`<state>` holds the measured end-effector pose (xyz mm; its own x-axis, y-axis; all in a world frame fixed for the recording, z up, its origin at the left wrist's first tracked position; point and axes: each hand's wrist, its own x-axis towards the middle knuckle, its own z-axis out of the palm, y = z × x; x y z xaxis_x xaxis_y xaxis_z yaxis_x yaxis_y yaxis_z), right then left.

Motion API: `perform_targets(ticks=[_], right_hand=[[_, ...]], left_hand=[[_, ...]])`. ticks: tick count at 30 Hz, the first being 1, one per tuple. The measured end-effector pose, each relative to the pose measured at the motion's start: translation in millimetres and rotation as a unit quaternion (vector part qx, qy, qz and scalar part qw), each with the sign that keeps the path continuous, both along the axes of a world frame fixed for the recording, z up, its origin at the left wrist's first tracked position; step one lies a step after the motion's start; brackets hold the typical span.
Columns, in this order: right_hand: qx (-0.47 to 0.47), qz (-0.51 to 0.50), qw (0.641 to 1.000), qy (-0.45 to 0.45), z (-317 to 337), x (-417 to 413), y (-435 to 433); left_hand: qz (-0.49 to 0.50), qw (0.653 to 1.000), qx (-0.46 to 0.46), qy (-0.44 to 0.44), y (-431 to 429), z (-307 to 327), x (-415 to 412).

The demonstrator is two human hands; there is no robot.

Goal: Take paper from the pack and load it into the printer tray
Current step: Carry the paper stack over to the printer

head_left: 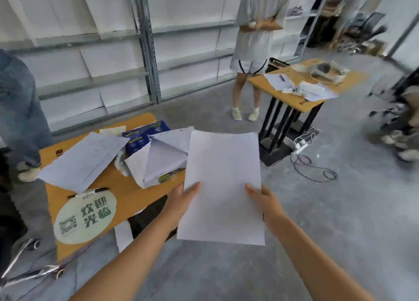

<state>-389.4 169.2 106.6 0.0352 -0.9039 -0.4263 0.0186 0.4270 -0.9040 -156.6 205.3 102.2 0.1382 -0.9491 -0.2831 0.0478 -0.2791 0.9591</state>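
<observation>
I hold a stack of white paper [223, 187] flat in front of me, above the floor and just right of the wooden table [127, 194]. My left hand [183, 201] grips its left edge and my right hand [264, 201] grips its right edge, thumbs on top. The opened paper pack [156, 162], with its white wrapper torn back, lies on the table to the left of the stack. A blue pack [145, 134] sits behind it. No printer or tray is in view.
Loose sheets [84, 160], a round sign [86, 216] and a pen lie on the table. A person in denim stands at the far left, another person at the back. A second table [303, 85] with papers stands to the right, with cables [313, 164] on the floor.
</observation>
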Motion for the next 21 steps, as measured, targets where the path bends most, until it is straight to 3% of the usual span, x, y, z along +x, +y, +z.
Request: perform_targets(ticks=[6, 12, 17, 21], right_hand=[[-0.101, -0.156, 0.983, -0.006, 82.7, -108.2, 74.9], [-0.153, -0.314, 0.937, 0.018, 120.8, -240.4, 208.6], [-0.153, -0.47, 0.868, 0.055, 121.2, -330.1, 364.2], [-0.139, -0.598, 0.787, 0.063, 117.8, -356.7, 495.4]], left_hand=[[-0.097, 0.989, -0.099, -0.053, -1.7, 68.8, -115.2], [-0.26, 0.957, -0.126, -0.012, 61.3, 106.6, -271.7], [-0.36, 0.913, -0.186, -0.04, 167.9, 109.8, -408.4], [-0.49, 0.848, -0.2, -0.032, 259.6, 115.4, -489.1]])
